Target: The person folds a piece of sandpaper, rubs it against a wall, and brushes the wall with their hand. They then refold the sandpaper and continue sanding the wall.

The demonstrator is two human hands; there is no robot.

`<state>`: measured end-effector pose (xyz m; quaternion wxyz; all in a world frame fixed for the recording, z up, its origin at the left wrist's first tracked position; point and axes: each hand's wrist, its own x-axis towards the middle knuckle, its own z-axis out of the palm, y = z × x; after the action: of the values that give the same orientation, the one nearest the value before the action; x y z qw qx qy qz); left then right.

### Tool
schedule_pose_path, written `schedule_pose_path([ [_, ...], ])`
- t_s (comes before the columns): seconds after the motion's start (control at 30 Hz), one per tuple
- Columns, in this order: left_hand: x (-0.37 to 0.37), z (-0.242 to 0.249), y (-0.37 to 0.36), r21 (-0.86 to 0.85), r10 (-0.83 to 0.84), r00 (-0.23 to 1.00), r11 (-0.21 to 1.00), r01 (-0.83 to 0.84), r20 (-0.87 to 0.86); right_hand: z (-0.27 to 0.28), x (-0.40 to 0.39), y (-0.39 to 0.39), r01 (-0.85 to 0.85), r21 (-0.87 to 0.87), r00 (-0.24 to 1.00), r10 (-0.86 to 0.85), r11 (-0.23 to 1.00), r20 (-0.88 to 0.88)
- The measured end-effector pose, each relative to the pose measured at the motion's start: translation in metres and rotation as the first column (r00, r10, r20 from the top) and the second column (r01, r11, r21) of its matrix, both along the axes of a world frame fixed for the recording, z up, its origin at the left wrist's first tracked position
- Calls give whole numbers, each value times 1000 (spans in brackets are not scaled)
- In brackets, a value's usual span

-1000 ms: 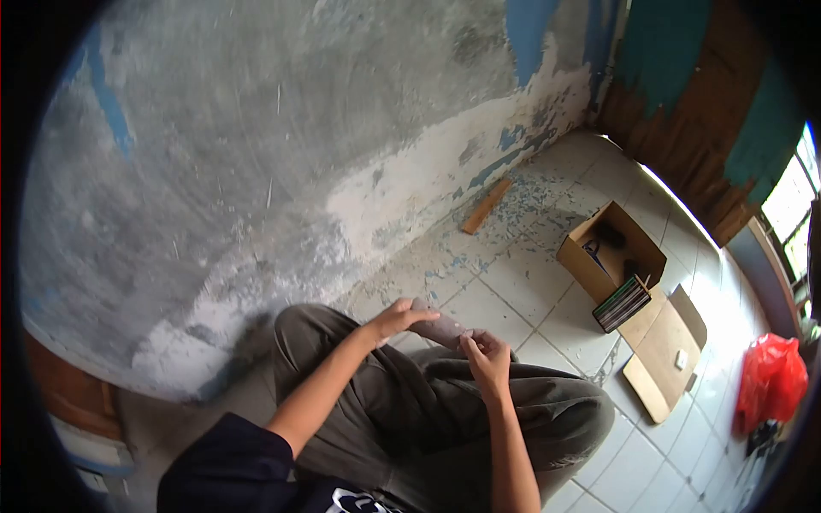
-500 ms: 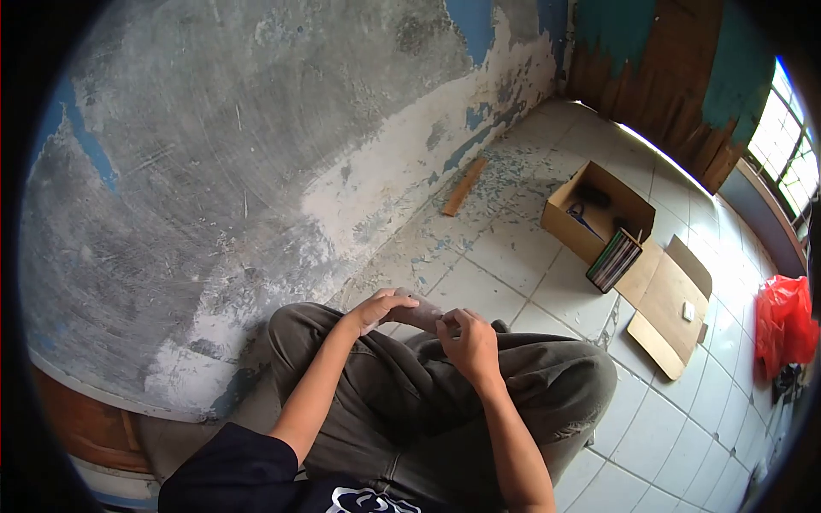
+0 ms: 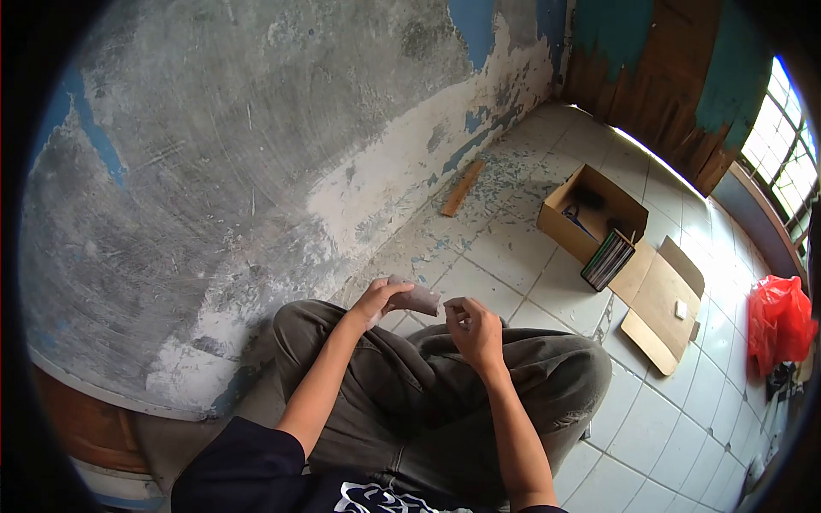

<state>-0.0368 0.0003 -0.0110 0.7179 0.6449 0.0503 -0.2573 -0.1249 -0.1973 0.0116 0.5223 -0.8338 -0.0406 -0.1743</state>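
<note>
My left hand [image 3: 374,301] holds a curved, greyish-pink piece like worn sandpaper [image 3: 416,298], its thumb lying on top. The piece sticks out to the right above my crossed legs. Just past its right end is my right hand [image 3: 474,330], with the fingers curled in and a small gap between the fingertips and the piece. Whatever those fingers may pinch is too small to make out.
The scraped wall [image 3: 256,154] rises at the left. Paint flakes and a wooden strip [image 3: 463,188] lie on the floor. Farther right are an open cardboard box [image 3: 564,224], its flattened flap [image 3: 654,299] and a red plastic bag [image 3: 778,321].
My right hand has come off the right end of the piece, leaving a small gap. The piece in my left hand now shows more of its surface and sits slightly higher.
</note>
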Motion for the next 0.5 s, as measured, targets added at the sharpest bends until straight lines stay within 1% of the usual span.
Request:
schedule_pose_path([
  [0.07,-2,4,1,-110,-50,999,993,50,7,-2,0,0,15,22,1000,-14,1000,-17],
  [0.13,-3,6,0,-127,-73,997,989,75,18,-3,-1,1,-7,-61,997,2,998,-80],
  [0.17,-3,6,0,-142,-99,995,984,103,32,-4,0,2,-11,-64,997,5,998,-83],
  [0.23,-2,6,0,-131,-120,992,983,125,44,-7,1,4,-28,-21,998,27,999,-52],
  [0.3,-2,4,1,-121,-139,989,982,145,54,-4,0,4,-36,-15,998,35,999,-55],
  [0.37,-1,0,3,-61,-224,971,971,230,84,-3,0,4,-46,-8,997,46,999,-57],
  [0.5,-7,10,-1,-117,-227,969,964,238,98,0,-2,4,-39,21,996,41,999,-75],
])
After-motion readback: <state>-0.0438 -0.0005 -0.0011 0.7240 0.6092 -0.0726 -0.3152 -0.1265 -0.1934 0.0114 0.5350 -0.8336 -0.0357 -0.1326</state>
